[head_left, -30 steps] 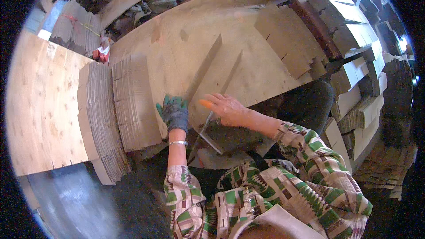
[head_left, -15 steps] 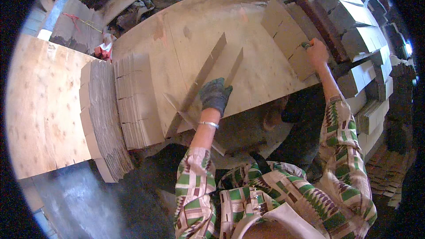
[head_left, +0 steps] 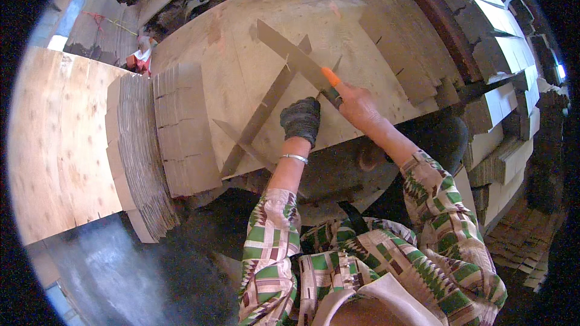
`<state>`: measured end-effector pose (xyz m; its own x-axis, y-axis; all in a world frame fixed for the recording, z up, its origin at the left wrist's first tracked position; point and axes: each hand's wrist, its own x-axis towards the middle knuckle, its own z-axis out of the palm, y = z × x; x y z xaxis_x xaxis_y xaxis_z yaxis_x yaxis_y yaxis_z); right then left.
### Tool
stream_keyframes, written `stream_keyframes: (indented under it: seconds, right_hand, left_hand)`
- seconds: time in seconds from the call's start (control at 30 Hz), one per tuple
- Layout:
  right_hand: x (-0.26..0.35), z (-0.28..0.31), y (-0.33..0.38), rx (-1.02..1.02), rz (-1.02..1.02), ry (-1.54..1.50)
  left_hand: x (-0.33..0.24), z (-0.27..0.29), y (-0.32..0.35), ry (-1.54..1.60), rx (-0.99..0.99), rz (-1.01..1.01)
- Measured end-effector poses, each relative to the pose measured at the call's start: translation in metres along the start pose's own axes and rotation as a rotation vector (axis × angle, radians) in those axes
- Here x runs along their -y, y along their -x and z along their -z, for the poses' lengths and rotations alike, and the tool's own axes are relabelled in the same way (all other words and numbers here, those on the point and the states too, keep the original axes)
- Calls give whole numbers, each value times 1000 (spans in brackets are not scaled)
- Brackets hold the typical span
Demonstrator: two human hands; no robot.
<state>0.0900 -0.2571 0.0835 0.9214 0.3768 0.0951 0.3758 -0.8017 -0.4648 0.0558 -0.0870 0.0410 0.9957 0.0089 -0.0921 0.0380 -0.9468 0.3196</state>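
My left hand, in a dark knitted glove, is closed at the near part of the plywood table. A narrow cardboard strip rises from its grip, mostly hidden behind another strip. My right hand pinches the lower end of that longer cardboard strip, which slants up to the left across the first one. An orange cover wraps one right fingertip, and dark green material shows at the thumb. Just left of my gloved hand, a long cardboard strip stands on edge, crossed near its lower end by a shorter strip.
Slotted cardboard pieces are stacked on the table's left, beside a tall leaning row. Flat cardboard strips lie at the right. More cardboard bundles pile up beyond the right edge. A pale plywood board is far left.
My right hand has left the stack on the right and come in beside my left hand, bringing a cardboard strip. My left hand has shifted slightly right and up, its fingers curled tighter.
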Motion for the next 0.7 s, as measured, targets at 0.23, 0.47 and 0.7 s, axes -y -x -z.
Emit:
stream_keyframes:
  seconds: [0.23,0.47,0.7]
  right_hand:
    - [-12,-2,2,12,-1,-147]
    - [0,0,0,-18,97,-133]
    - [8,2,-8,136,81,26]
  left_hand:
    - [18,-3,-13,39,-415,74]
    - [66,32,-45,49,22,396]
    - [65,21,-49,37,-78,380]
